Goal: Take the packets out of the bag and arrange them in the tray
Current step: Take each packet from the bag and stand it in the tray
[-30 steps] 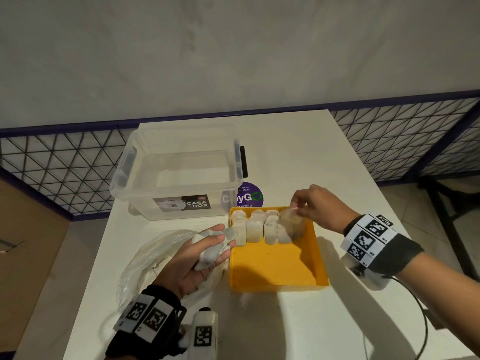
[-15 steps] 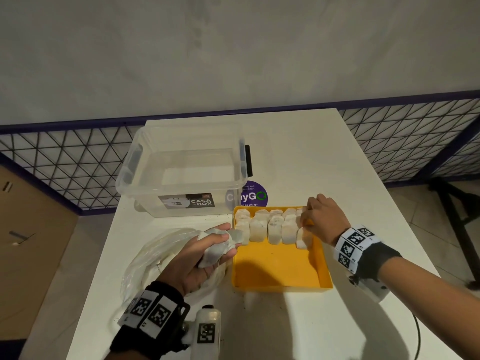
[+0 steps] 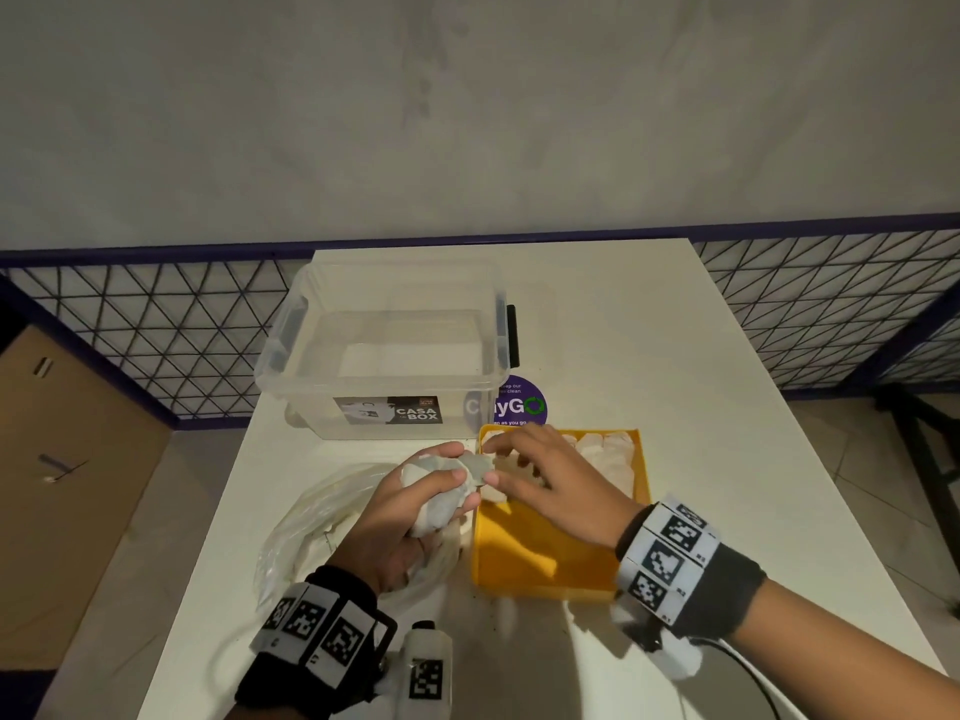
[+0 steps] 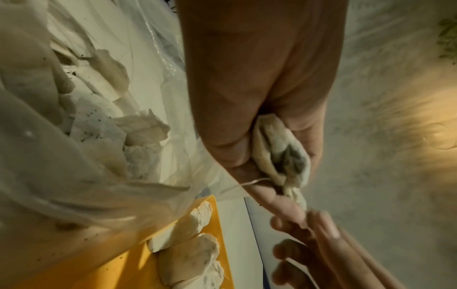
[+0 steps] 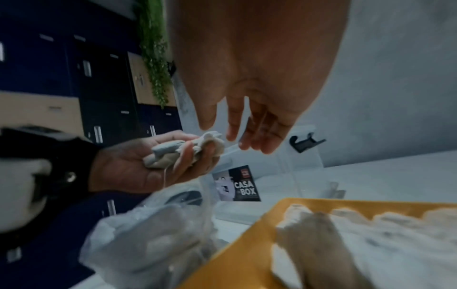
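White and plain, the table [image 3: 675, 356] is carrying a yellow plastic tray [image 3: 545, 563] and a clear plastic bag [image 3: 311, 527] below a grey wall. Having left the row of small white paper packets [image 3: 608, 454] at the tray's far end, the right hand [image 3: 550, 480] is now reaching, fingers apart and empty, toward the left hand [image 3: 395, 517], which is clutching a bunch of packets [image 3: 441, 491]; likely another handover is starting.

From the left wrist, curled fingers [image 4: 279, 207] are clamping the bunch, and more packets are lying in the bag, their number unclear.

From the right wrist, everything is blurring; the tray's right side is cut off.
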`<state>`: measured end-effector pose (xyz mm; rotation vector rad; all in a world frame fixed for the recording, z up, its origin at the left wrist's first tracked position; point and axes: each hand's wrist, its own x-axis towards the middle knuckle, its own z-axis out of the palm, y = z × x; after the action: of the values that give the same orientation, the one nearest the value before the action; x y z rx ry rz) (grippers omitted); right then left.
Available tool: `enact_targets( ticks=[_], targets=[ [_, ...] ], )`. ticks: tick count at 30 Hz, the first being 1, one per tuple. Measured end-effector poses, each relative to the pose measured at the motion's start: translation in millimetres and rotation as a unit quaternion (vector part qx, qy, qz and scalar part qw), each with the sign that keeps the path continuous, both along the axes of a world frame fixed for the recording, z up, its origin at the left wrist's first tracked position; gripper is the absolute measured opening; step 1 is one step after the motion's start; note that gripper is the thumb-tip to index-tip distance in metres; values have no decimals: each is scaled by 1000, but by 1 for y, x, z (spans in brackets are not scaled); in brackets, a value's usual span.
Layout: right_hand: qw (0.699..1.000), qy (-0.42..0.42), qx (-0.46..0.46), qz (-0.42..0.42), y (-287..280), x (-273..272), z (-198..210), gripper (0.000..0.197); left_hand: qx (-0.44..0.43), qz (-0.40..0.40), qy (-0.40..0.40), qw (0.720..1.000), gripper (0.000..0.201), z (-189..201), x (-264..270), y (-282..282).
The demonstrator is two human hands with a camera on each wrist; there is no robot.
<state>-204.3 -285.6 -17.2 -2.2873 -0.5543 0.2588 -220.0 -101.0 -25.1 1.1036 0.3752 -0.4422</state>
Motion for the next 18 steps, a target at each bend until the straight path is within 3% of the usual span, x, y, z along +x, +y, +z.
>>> enact_targets(
  ticks=[6, 12, 18],
  targets=[
    [983, 91, 146, -65, 21, 8, -2, 18, -10, 7, -16, 1000, 32, 4, -2, 12],
    [914, 240, 315, -88, 35, 8, 2, 12, -39, 20, -30, 999, 26, 9, -8, 31],
    [938, 191, 277, -86, 50, 9, -1, 22, 31, -21, -50, 998, 26, 6, -14, 36]
  ],
)
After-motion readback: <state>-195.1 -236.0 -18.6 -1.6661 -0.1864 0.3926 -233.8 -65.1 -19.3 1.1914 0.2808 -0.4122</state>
